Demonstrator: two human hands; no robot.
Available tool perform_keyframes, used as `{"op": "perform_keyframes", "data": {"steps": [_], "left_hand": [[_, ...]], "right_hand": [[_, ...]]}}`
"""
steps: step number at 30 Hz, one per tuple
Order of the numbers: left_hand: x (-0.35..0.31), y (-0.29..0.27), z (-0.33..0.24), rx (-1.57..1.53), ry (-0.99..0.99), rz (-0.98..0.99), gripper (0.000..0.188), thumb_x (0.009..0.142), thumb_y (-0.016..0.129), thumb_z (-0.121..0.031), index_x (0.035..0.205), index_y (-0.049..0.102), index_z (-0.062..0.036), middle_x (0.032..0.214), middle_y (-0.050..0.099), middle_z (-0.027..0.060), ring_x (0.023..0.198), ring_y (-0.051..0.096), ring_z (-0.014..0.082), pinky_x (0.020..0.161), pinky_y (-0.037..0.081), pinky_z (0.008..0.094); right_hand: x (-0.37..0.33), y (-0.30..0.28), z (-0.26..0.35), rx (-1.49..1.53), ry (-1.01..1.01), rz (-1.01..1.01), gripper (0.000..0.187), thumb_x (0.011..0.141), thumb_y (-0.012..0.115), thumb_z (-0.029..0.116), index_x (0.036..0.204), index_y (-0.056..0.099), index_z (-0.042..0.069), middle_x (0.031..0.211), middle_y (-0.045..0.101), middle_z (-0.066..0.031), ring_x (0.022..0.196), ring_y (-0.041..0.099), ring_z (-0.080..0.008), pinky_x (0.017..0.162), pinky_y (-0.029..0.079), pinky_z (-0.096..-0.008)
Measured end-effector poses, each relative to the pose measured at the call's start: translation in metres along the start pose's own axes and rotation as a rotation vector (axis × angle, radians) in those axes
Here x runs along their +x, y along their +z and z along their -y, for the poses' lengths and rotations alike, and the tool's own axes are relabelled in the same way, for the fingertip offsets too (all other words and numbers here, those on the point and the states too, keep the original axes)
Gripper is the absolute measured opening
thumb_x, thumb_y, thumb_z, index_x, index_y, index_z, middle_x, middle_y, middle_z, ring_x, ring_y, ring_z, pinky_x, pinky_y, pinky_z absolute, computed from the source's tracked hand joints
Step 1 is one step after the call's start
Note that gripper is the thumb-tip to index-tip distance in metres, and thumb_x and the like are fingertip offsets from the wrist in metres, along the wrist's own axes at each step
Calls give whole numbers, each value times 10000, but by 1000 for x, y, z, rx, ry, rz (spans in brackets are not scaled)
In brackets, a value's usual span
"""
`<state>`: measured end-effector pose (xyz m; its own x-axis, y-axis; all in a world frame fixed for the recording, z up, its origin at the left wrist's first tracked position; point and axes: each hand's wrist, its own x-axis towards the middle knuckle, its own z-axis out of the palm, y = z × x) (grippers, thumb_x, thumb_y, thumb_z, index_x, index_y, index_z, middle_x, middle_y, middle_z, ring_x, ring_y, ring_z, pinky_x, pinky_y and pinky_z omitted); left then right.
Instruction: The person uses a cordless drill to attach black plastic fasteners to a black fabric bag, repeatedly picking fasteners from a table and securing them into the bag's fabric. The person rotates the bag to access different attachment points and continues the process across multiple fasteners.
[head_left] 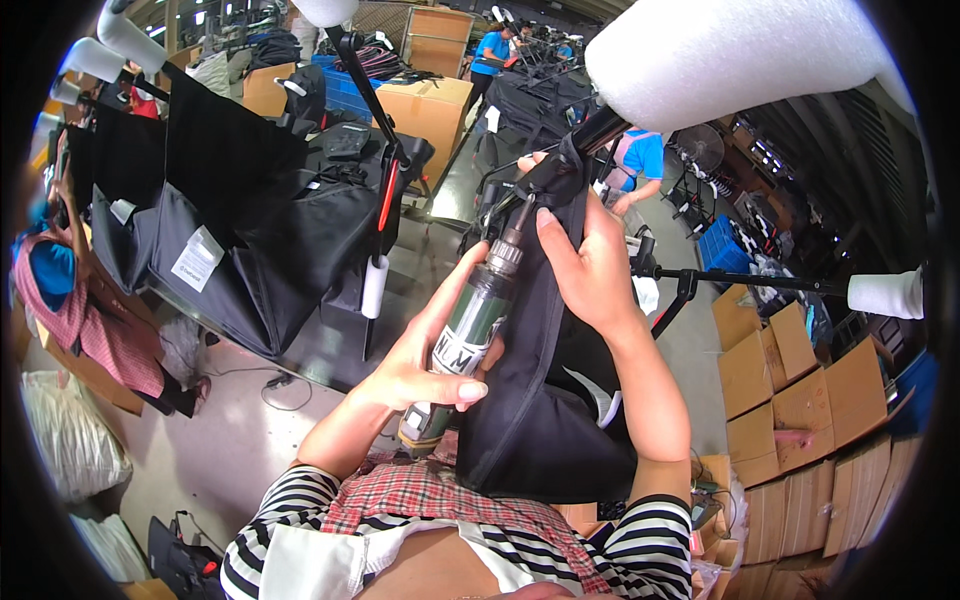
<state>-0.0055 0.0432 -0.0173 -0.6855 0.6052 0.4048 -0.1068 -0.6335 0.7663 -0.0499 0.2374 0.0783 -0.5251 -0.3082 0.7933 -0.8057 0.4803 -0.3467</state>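
Note:
My left hand is wrapped round a dark green electric screwdriver. Its silver chuck and bit point up and away from me, and the bit's tip meets a black joint on a frame tube. My right hand is closed on the black fabric beside that joint, thumb close to the bit. The fabric hangs down towards my lap with a white label on it. The black tube runs up into a thick white foam sleeve. Whether a screw sits under the bit is too small to tell.
At left, another black fabric frame with foam-wrapped ends stands on a bench. A co-worker in a pink checked apron is beside it. A foam-tipped bar juts out to the right. Cardboard boxes stack at right; another co-worker stands ahead.

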Motion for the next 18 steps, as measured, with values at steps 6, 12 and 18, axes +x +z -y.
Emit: {"op": "perform_keyframes", "data": {"steps": [6,12,18], "left_hand": [[-1,1,3,-50,57,24,1226,732,801,-48,1618,-33,-195,859,545,129,583,569,130,534,486,273],[2,-4,10,-181,50,105,1224,754,778,-63,1612,-72,-259,864,530,156,571,591,175,529,502,304],[1,-8,31,-617,57,222,1066,777,737,-83,1589,70,-266,1011,480,188,582,606,238,542,507,330]], "right_hand": [[0,-1,3,-13,20,16,361,930,544,38,1286,565,-17,1007,693,-189,903,711,-283,821,525,-352],[-1,3,3,51,28,-24,360,931,542,38,1285,568,-18,994,692,-180,868,706,-261,798,527,-349],[-2,7,5,61,71,-34,367,922,534,32,1285,566,-14,960,685,-190,836,705,-279,780,527,-358]]}}
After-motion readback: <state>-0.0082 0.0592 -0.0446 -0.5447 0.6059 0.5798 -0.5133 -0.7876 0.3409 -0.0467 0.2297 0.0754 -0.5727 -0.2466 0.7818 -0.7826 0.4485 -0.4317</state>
